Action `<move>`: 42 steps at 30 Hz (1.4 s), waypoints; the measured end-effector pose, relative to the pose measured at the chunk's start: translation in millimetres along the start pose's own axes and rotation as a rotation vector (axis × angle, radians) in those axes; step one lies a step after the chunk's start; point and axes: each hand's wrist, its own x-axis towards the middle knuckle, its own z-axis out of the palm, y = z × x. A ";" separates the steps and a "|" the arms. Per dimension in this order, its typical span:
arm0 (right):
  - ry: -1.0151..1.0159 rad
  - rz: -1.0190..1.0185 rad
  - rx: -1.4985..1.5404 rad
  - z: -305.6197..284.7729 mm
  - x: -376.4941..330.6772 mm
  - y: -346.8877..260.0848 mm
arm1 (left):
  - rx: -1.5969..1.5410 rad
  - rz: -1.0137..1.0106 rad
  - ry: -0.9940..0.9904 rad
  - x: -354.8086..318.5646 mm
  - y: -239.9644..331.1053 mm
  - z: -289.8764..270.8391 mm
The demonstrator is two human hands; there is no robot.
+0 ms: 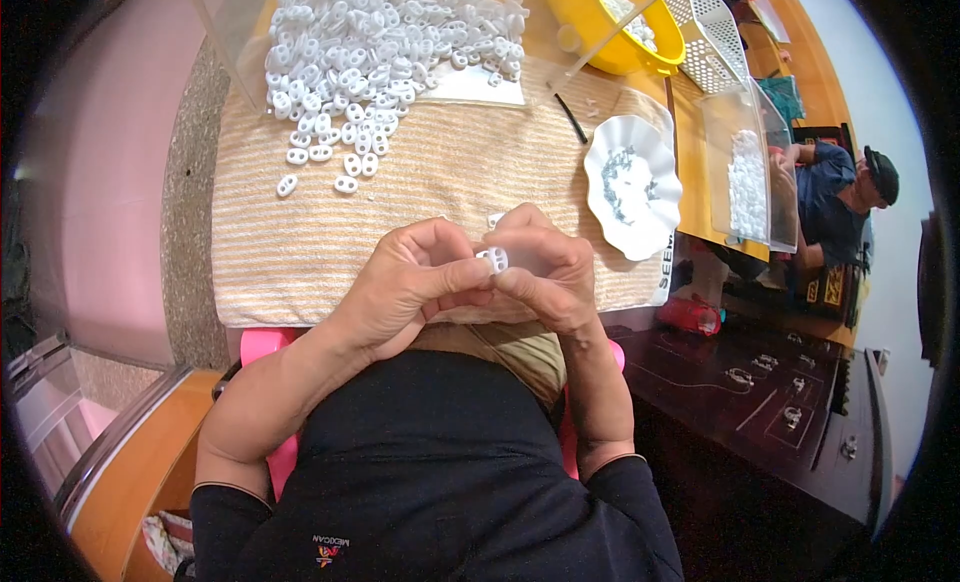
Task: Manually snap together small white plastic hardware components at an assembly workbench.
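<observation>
Pinched between the fingertips of both my hands is a small white oval plastic piece with two holes (497, 260), held just above the near part of the striped towel. My left hand (395, 282) grips it from the left with thumb and forefinger, the other fingers curled. From the right, my right hand (550, 272) closes thumb and forefinger on it. Part of another white piece (494, 220) shows just beyond my fingers. Farther off at the upper left, a big heap of matching white two-holed pieces (350, 67) spreads toward me over the towel (290, 247).
A white scalloped dish (652, 237) with small greyish bits stands at the right, near a thin black stick (571, 118). Beyond are a yellow basin (570, 32) and a white perforated basket (712, 37). A person (840, 197) sits by a clear box (720, 112) of white pieces.
</observation>
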 end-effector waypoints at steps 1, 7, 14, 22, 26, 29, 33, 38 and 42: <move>0.000 -0.012 -0.009 0.1 -0.1 0.3 | -0.011 0.002 -0.021 -0.2 -0.3 -0.4; 0.016 0.001 0.012 3.6 -1.9 -2.1 | -0.027 -0.005 -0.044 -2.0 0.1 2.2; -0.007 -0.055 -0.022 6.6 -2.4 -5.4 | -0.017 0.014 -0.075 -4.8 -1.3 2.1; -0.009 -0.121 -0.118 9.3 -4.1 -4.9 | 0.022 0.054 -0.094 -6.5 -1.1 5.4; 0.010 -0.039 -0.097 9.4 -6.3 -11.7 | 0.033 0.081 -0.107 -4.5 -6.2 3.1; -0.006 -0.038 -0.067 8.3 -4.2 -19.6 | 0.014 0.065 -0.107 -3.5 -6.9 4.1; 0.050 -0.004 -0.145 3.9 -4.8 -26.8 | 0.006 0.012 -0.065 -4.4 -5.7 3.8; 0.511 -0.094 -0.343 -16.4 12.4 -48.7 | 0.017 0.055 -0.002 0.1 -2.1 2.0; 0.789 -0.423 -0.403 -60.3 52.3 -74.1 | 0.066 0.071 0.014 -0.6 -0.3 2.0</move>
